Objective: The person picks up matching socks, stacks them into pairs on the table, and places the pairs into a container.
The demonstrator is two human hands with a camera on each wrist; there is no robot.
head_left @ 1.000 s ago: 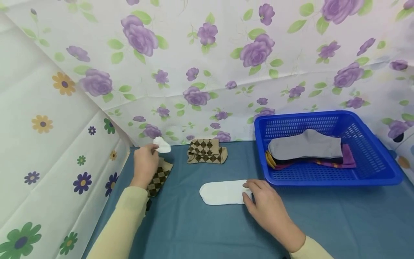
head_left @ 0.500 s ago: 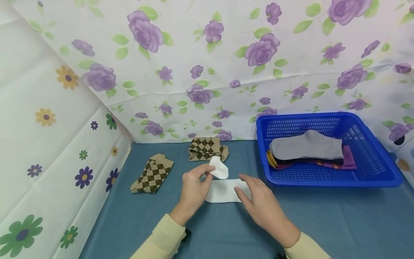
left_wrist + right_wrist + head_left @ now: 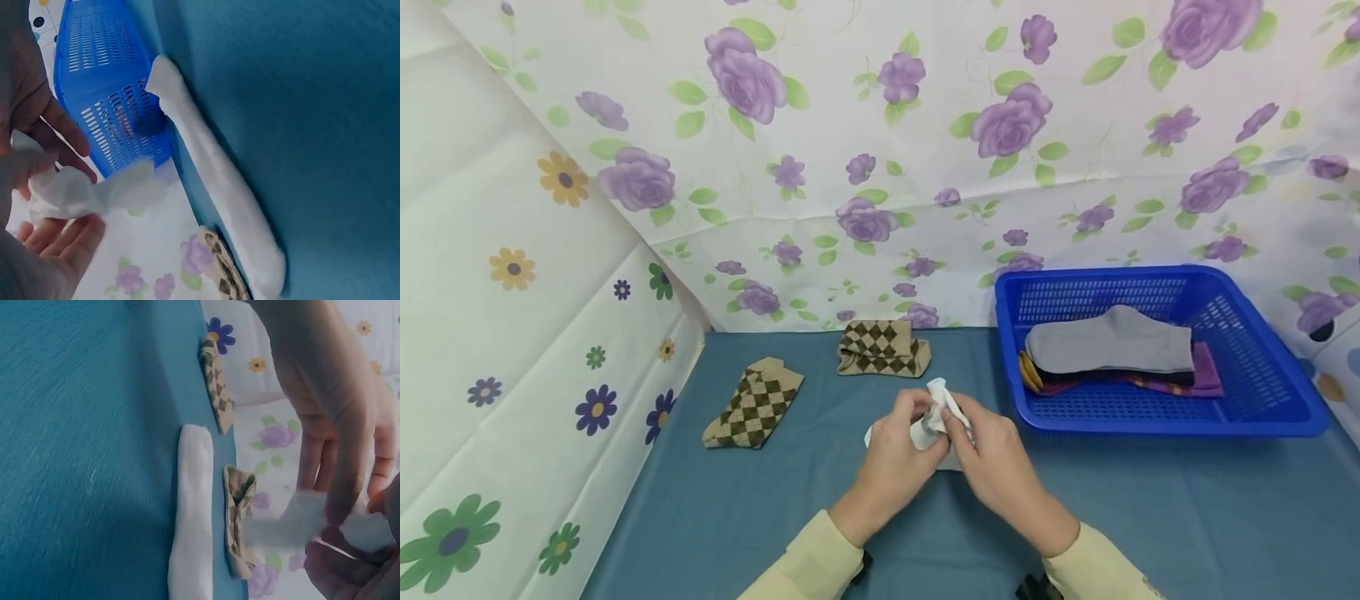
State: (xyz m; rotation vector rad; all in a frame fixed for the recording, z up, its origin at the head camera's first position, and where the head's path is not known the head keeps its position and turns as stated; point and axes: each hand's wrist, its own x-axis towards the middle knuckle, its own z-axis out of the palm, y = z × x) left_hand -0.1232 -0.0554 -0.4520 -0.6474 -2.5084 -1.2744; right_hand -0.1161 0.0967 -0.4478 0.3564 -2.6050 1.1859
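Both hands are together over the middle of the table in the head view. My left hand [image 3: 891, 458] and my right hand [image 3: 997, 458] pinch a small white sock [image 3: 942, 395] between fingers and thumbs. In the left wrist view the held sock [image 3: 69, 190] is bunched, with a blurred end hanging out to one side. Below the hands another white sock [image 3: 195, 512] lies flat on the blue table; in the head view the hands hide most of it.
Behind lies a folded brown argyle sock [image 3: 880, 348], and a matching one [image 3: 754, 404] lies flat at the left. At the right, a blue plastic basket [image 3: 1285, 367] contains a grey sock [image 3: 1108, 342] on top of darker and purple ones. Floral cloth [image 3: 865, 275] hangs behind the table.
The left hand has carried the small white sock from the far left, over the argyle sock, to the middle. The right hand has left the flat white sock and now grips the small one too.
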